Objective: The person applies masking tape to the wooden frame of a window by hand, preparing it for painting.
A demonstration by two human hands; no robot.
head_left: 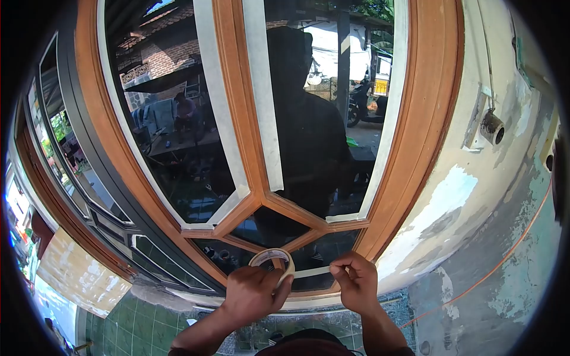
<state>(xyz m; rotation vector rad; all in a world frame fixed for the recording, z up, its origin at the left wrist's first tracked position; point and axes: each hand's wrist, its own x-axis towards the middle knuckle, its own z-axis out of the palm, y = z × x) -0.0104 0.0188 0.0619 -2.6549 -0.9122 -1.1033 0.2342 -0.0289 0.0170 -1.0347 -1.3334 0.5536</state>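
Note:
My left hand is closed around a roll of masking tape, with fingers through and over the ring. From the roll a short strip of tape stretches across to my right hand, which pinches its free end between thumb and fingers. Both hands are in front of the lower part of a brown wooden window frame. Pale tape strips line several edges of the two tall glass panes. Below them, a small diamond-shaped pane sits between the crossing bars, just above the roll.
A dark-framed door or window stands at left, with a stained board below it. On the right, a peeling wall carries a pipe stub and an orange cable. Green tiles cover the floor.

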